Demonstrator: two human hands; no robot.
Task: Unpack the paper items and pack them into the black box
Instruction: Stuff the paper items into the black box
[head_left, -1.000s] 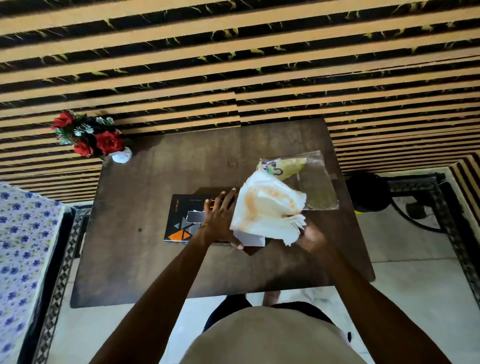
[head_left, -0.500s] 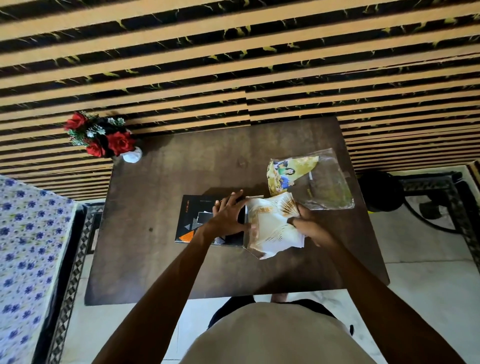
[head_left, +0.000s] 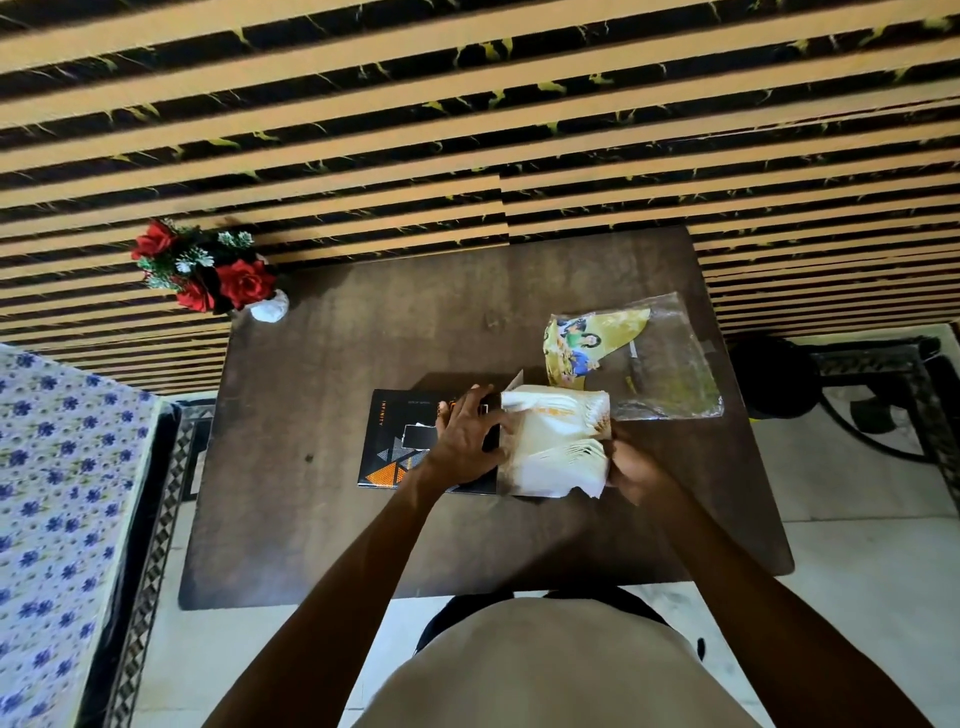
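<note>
The thick cream-white stack of folded paper items (head_left: 553, 441) sat between our fingers — our right hand (head_left: 631, 470) curled closed on its near-right edge, our left hand (head_left: 465, 441) spread flat against its left side, over the black box with orange triangles (head_left: 395, 447). Beyond lay the crumpled clear plastic wrapper (head_left: 660, 364) on the dark wooden table (head_left: 322, 519) — unpacking looked done, packing barely begun.

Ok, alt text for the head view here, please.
A person's left hand and right hand press a stack of white paper items down beside a black box on a dark table; an emptied clear wrapper lies behind.
</note>
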